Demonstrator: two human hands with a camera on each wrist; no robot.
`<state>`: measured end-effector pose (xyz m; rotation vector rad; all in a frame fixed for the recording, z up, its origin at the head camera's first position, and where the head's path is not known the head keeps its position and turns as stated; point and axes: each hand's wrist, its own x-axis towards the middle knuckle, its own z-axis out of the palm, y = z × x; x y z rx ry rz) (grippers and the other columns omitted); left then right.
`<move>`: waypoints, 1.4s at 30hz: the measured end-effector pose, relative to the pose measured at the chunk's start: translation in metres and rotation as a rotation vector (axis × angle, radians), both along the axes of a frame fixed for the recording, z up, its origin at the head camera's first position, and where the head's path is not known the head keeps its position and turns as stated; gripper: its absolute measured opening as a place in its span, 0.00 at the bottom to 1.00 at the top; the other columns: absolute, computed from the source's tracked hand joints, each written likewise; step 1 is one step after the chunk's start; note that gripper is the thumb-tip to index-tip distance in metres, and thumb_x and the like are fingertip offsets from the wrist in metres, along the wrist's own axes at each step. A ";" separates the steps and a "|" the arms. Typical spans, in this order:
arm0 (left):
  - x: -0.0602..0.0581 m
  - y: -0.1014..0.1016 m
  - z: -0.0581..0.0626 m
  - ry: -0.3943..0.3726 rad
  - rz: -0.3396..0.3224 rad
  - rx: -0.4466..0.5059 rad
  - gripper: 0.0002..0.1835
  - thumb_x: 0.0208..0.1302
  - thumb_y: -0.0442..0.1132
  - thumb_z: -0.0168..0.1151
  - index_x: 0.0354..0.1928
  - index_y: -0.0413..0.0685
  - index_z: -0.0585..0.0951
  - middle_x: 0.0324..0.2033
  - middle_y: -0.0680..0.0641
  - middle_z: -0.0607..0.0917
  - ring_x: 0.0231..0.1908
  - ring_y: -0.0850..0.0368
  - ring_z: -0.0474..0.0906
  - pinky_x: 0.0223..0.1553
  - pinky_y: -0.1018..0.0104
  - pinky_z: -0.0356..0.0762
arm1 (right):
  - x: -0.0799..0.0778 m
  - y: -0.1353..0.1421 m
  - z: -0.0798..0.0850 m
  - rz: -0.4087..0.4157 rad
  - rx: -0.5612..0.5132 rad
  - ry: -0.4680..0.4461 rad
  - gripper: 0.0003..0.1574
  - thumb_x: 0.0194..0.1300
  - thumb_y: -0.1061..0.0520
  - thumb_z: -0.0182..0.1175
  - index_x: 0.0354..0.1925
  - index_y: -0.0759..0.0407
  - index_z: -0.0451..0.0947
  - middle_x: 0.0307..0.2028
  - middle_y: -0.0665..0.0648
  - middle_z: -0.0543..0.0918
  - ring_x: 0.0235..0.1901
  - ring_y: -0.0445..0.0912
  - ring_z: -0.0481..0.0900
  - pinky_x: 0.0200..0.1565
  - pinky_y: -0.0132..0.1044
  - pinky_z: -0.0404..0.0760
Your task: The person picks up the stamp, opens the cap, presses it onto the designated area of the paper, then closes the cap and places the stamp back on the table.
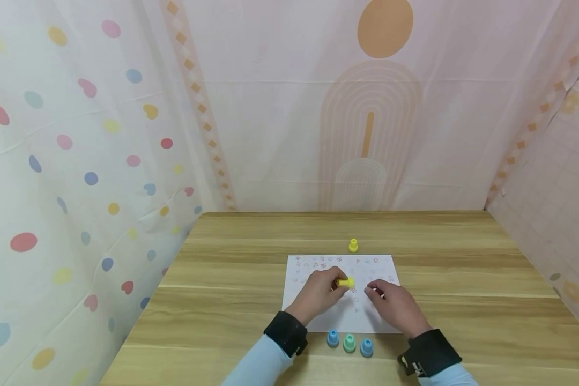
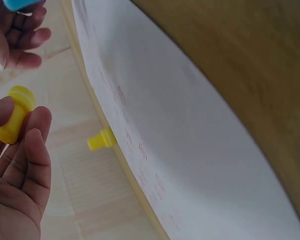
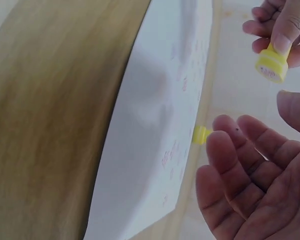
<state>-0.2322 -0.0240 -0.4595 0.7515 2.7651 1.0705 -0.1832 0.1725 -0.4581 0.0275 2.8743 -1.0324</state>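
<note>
My left hand pinches a yellow toy stamp between thumb and fingers above the white paper. In the right wrist view, that stamp's round face shows a reddish mark. My right hand hovers over the right part of the paper, apart from the stamp. Its fingers are loosely bent, and I see nothing between them in the right wrist view. Small reddish prints cover much of the paper's far half. Another yellow stamp stands just beyond the paper's far edge.
Two blue stamps and a green stamp stand in a row at the paper's near edge. Beneath is a wooden table, with patterned curtains behind it. Something bright blue is cut off in the left wrist view.
</note>
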 end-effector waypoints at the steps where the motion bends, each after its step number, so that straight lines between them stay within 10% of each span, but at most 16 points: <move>1: 0.001 0.001 0.000 0.008 -0.007 0.010 0.11 0.66 0.40 0.67 0.49 0.50 0.81 0.33 0.58 0.81 0.31 0.63 0.72 0.34 0.72 0.74 | 0.000 0.000 0.001 -0.003 -0.022 -0.004 0.20 0.75 0.48 0.55 0.55 0.59 0.79 0.40 0.53 0.82 0.36 0.47 0.74 0.40 0.44 0.78; 21: 0.015 0.017 -0.005 0.169 -0.085 0.062 0.08 0.64 0.39 0.69 0.44 0.53 0.82 0.33 0.61 0.82 0.36 0.63 0.77 0.38 0.74 0.73 | -0.003 -0.003 0.003 -0.016 -0.488 -0.100 0.19 0.78 0.50 0.49 0.51 0.62 0.78 0.35 0.55 0.82 0.30 0.49 0.77 0.37 0.39 0.76; 42: 0.014 0.017 0.003 0.043 -0.079 0.086 0.09 0.65 0.40 0.67 0.46 0.52 0.81 0.33 0.61 0.80 0.32 0.66 0.71 0.36 0.74 0.73 | -0.002 0.006 0.005 -0.035 -0.602 -0.109 0.20 0.79 0.51 0.47 0.55 0.66 0.73 0.35 0.59 0.76 0.34 0.49 0.73 0.40 0.38 0.75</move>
